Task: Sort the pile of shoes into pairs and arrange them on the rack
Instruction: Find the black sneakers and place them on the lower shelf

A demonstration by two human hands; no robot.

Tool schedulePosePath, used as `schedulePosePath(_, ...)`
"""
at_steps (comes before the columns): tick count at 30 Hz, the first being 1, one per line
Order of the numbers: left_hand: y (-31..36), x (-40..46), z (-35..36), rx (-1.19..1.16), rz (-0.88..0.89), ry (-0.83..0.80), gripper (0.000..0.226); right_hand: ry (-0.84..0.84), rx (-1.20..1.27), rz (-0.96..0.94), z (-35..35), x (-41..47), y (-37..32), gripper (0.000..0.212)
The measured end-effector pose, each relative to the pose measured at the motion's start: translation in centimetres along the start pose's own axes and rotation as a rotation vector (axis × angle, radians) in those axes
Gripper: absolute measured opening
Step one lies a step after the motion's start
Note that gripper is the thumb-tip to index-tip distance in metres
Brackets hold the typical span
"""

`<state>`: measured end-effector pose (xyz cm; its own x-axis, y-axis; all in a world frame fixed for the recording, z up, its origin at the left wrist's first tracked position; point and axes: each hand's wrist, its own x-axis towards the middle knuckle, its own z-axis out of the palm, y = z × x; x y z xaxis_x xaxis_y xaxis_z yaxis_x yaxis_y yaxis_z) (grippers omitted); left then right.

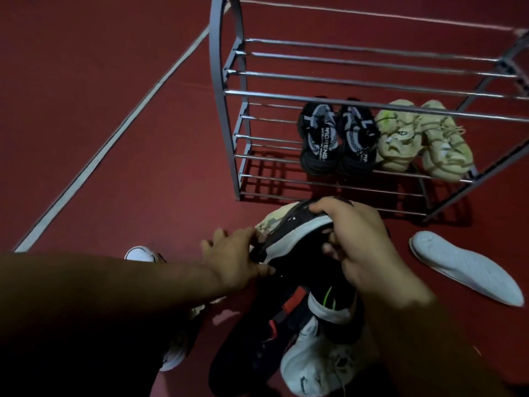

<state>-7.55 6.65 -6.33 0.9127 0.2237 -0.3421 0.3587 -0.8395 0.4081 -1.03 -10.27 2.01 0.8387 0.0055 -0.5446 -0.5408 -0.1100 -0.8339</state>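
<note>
While I sort, this is how things lie:
Right hand (357, 247): curled round the heel end of a black shoe with a white sole (292, 245), thumb under, fingers over the top; it carries the shoe.
Left hand (237, 253): mostly open, fingers spread, fingertips touching the shoe's toe end and laces; steadying, not gripping, as far as I can tell.
Shoe's long axis: lower left to upper right, heel toward the rack (229, 81).
Pile (300, 339): directly under my hands, dark and white shoes tangled; its mate is probably in there, though I cannot pick it out.
Rack: ahead, just beyond the pile; black pair (337, 138) and cream pair (415, 138) sit side by side on the low shelf, right half.
Free space: left of the black pair, nearer my left hand.
Stray white shoe (463, 267): sole up on the floor (86, 110), off to my right.
</note>
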Motion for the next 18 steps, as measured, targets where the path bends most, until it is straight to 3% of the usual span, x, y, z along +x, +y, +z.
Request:
schedulePosePath(3,0.2,-0.4,-0.2,0.019,0.007,0.064,0.021,-0.094,0.207,0.137,-1.2,0.2,-0.5,0.021)
schedulePosePath(6,-0.4,0.4,-0.8,-0.164,-0.097,0.054,0.031,-0.194,0.321,0.141,-1.9,0.8,-0.2,0.033)
schedulePosePath(9,-0.1,0.6,-1.2,-0.456,-0.140,-0.103,0.036,-0.009,0.059,-0.010,-1.8,1.7,1.9,0.035)
schedulePosePath(13,-0.5,0.2,-0.6,-0.625,-0.402,-0.203,0.052,0.312,-0.097,-0.015,-3.7,4.4,7.9,0.032)
schedulePosePath(16,-1.6,-1.6,0.4,-0.723,-0.480,-0.328,0.036,0.516,-0.420,0.176,-4.9,4.9,12.9,0.049)
schedulePosePath(18,-1.6,-2.2,0.6,-0.724,-0.469,-0.410,0.025,0.492,-0.490,0.389,-4.7,4.4,15.2,0.075)
